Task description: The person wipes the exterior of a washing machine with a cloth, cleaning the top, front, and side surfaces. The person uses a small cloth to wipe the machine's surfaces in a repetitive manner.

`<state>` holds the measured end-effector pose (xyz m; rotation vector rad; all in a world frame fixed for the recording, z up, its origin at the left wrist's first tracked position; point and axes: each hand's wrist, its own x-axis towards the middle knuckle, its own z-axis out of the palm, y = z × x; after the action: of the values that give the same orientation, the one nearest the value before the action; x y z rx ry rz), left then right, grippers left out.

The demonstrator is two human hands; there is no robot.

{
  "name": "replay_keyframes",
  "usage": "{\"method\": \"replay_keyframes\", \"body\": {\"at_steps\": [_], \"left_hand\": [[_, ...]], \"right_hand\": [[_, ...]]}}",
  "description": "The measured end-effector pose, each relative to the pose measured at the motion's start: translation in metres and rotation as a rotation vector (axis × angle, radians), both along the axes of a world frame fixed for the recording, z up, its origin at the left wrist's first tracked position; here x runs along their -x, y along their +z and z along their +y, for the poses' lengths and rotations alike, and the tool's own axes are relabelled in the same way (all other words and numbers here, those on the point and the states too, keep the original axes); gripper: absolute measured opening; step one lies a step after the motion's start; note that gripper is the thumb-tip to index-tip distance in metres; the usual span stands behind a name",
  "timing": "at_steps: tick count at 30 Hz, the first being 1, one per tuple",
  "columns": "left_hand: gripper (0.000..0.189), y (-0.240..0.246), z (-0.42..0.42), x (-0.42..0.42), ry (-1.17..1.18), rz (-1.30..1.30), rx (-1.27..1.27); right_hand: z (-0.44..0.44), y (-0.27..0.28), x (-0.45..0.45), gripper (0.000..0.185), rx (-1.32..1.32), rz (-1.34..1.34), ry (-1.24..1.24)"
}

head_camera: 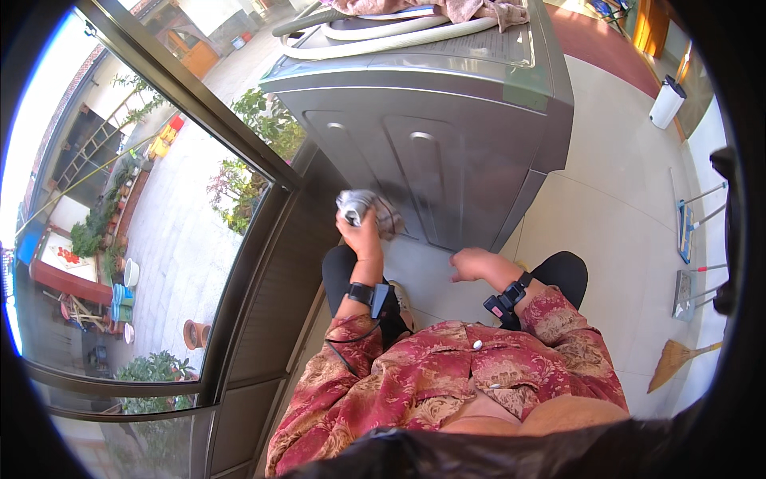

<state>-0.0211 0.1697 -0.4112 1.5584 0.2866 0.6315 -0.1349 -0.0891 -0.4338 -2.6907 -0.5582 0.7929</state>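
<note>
A bunched grey cloth (383,214) is gripped in my left hand (361,232), close to the lower left of a washing machine's grey side panel (395,143). The cloth hides part of the panel's bottom edge. My right hand (473,264) hovers in front of the machine's lower edge, holding nothing that I can see; its fingers are bent and partly hidden from view. Both wrists carry strapped-on devices. On top of the washing machine lie a coiled pale hose (395,43) and a pinkish cloth (508,13).
A dark-framed glass window (287,179) runs along my left, with a courtyard and plants beyond. On the right are a white bin (668,103), a flat mop (685,230), a dustpan (683,293) and a straw broom (673,364). Pale tiles (604,239) cover the floor.
</note>
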Motion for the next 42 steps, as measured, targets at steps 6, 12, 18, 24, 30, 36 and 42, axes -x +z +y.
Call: {"method": "replay_keyframes", "body": {"at_steps": [6, 12, 18, 24, 30, 36, 42], "left_hand": [[0.094, 0.208, -0.027, 0.012, 0.05, -0.736, -0.606], [0.068, 0.306, -0.118, 0.03, -0.174, -1.171, -0.971], [0.058, 0.327, -0.076, 0.002, -0.157, -1.091, -1.135], [0.06, 0.329, 0.032, -0.08, -0.01, -0.695, -1.049], [0.039, 0.344, 0.107, -0.145, -0.196, -0.209, -0.538], [0.036, 0.342, 0.103, -0.136, -0.101, -0.225, -0.705], [0.06, 0.332, 0.016, -0.063, -0.023, -0.715, -1.181]], "right_hand": [[0.0, -0.006, 0.001, 0.047, -0.011, 0.052, 0.038], [-0.007, -0.006, 0.001, 0.046, -0.057, -0.007, 0.074], [-0.012, -0.015, 0.005, 0.046, -0.083, 0.003, 0.05], [-0.016, -0.027, 0.013, 0.045, -0.054, 0.008, 0.048], [-0.01, -0.038, 0.011, 0.046, -0.071, 0.04, 0.048], [0.0, -0.039, 0.005, 0.048, -0.031, 0.03, 0.037], [0.006, -0.045, 0.001, 0.048, 0.015, 0.046, 0.129]]}}
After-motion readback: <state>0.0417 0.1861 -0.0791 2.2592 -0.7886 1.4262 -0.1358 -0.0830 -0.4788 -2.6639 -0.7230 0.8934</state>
